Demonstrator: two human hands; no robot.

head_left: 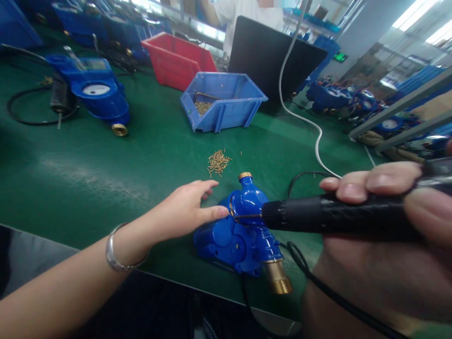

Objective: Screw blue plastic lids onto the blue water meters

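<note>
Up close, my left hand [187, 212] lying open, thumb against a blue water meter [240, 233] at the near edge of the green table [106, 179], my right hand [381, 254] clenched around a black electric screwdriver [335, 217], tip on the meter, brass screws [218, 162] scattered just beyond, blue bin [226, 106] farther off.

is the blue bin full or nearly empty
Nearly empty: the blue bin holds only a small heap of screws, and most of its floor is bare.
</note>
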